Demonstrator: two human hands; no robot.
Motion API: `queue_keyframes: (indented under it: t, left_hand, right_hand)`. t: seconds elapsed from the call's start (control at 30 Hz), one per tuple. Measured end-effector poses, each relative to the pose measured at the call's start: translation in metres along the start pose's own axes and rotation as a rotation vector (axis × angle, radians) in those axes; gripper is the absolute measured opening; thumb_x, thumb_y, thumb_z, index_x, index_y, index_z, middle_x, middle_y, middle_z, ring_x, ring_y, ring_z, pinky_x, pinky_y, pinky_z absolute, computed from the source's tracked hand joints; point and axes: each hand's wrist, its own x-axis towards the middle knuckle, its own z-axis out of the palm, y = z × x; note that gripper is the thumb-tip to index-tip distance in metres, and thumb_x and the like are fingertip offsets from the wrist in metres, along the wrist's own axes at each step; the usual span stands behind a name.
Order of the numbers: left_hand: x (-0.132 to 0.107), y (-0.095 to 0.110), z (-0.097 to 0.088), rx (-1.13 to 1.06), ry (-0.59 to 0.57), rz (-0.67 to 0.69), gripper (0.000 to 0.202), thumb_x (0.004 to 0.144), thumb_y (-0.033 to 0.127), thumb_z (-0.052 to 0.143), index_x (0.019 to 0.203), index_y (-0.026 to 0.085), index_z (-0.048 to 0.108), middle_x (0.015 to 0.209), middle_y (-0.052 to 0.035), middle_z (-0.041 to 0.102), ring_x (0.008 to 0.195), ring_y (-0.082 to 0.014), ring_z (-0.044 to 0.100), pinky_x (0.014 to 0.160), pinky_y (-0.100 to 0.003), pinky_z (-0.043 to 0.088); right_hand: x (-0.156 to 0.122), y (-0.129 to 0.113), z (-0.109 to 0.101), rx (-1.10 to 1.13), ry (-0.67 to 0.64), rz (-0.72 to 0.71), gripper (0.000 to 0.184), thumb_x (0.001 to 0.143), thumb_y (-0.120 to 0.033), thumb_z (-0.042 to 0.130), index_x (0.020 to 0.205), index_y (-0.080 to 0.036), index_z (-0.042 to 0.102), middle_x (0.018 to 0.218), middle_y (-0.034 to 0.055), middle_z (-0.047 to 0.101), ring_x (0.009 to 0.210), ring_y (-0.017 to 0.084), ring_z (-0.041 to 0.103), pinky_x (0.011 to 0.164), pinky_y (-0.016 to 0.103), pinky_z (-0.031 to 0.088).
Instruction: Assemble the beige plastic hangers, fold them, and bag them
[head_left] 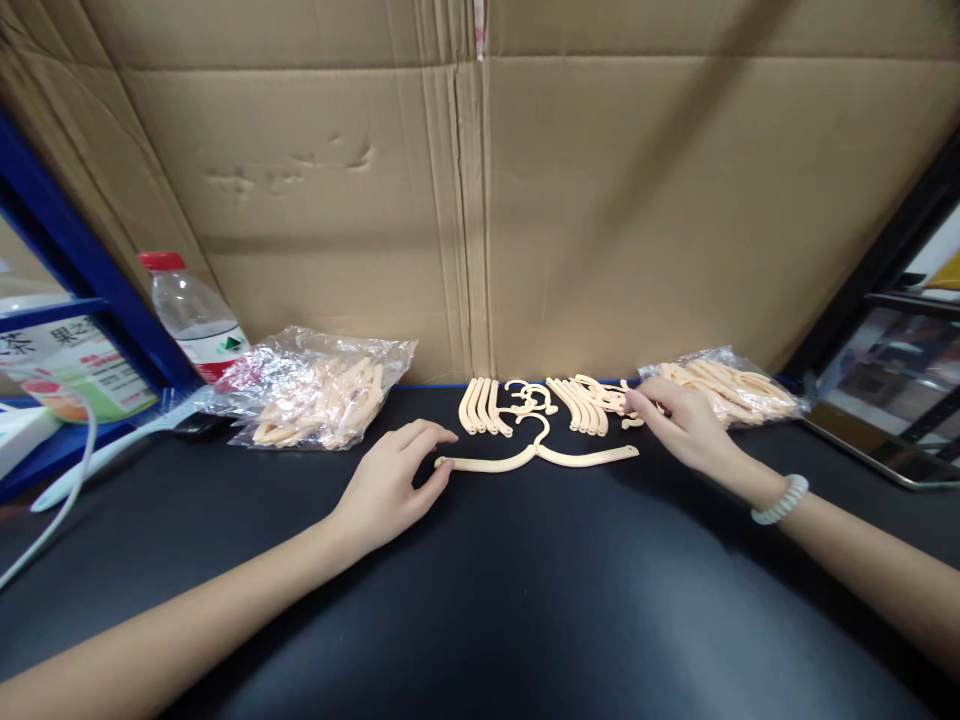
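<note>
A small cream plastic hanger [537, 455] lies assembled on the black table top [480, 600]. My left hand [394, 485] rests by its left tip, thumb and forefinger touching the end of the arm. My right hand [686, 425] reaches into loose cream hanger pieces [592, 400] near the hanger's right end, fingers curled over them; what they hold is hidden. A row of curved arm pieces [484, 405] and some hook pieces [529, 397] lie just behind the hanger. A white bead bracelet [780, 500] is on my right wrist.
A clear bag of cream parts [322, 395] sits at left, another bag [739, 390] at right. A water bottle [191, 312] stands by a blue shelf frame [67, 250]. Cardboard [480, 200] walls the back. A white cable [67, 490] runs at left, a screen [892, 400] at right.
</note>
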Motion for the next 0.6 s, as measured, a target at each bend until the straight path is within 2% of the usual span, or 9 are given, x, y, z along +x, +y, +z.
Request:
queue_keyframes:
  t: [0.07, 0.2, 0.43, 0.6]
  left_hand:
    - [0.000, 0.000, 0.000, -0.002, 0.005, -0.002, 0.018, 0.091, 0.022, 0.048, 0.106, 0.019, 0.058, 0.102, -0.0068, 0.064, 0.090, -0.0213, 0.061, 0.080, -0.036, 0.049]
    - [-0.001, -0.001, -0.001, -0.003, 0.008, -0.005, 0.017, 0.091, 0.022, 0.048, 0.105, 0.019, 0.058, 0.101, -0.0066, 0.064, 0.089, -0.0212, 0.061, 0.080, -0.036, 0.049]
    - [0.000, -0.002, 0.000, -0.011, 0.010, -0.020, 0.016, 0.091, 0.022, 0.049, 0.104, 0.020, 0.058, 0.099, -0.0056, 0.064, 0.087, -0.0207, 0.061, 0.080, -0.036, 0.048]
    - [0.000, -0.002, 0.000, -0.031, 0.030, -0.019, 0.016, 0.091, 0.022, 0.049, 0.103, 0.020, 0.058, 0.097, -0.0052, 0.064, 0.085, -0.0201, 0.062, 0.079, -0.035, 0.049]
  right_hand:
    - [0.000, 0.000, -0.001, -0.020, 0.045, 0.012, 0.053, 0.097, -0.060, 0.029, 0.065, -0.023, 0.047, 0.064, 0.0039, 0.052, 0.062, 0.020, 0.049, 0.060, 0.034, 0.035]
    - [0.000, 0.001, -0.001, -0.027, 0.097, 0.026, 0.053, 0.097, -0.059, 0.030, 0.068, -0.022, 0.053, 0.068, 0.0056, 0.058, 0.067, 0.022, 0.053, 0.064, 0.035, 0.037]
    - [-0.001, -0.001, -0.001, -0.015, 0.102, 0.035, 0.048, 0.097, -0.053, 0.034, 0.067, -0.022, 0.055, 0.067, 0.0057, 0.059, 0.067, 0.022, 0.054, 0.064, 0.035, 0.037]
    - [0.006, -0.011, -0.001, -0.010, 0.043, 0.003, 0.041, 0.097, -0.044, 0.036, 0.065, -0.022, 0.051, 0.067, 0.0054, 0.058, 0.066, 0.021, 0.053, 0.063, 0.034, 0.037]
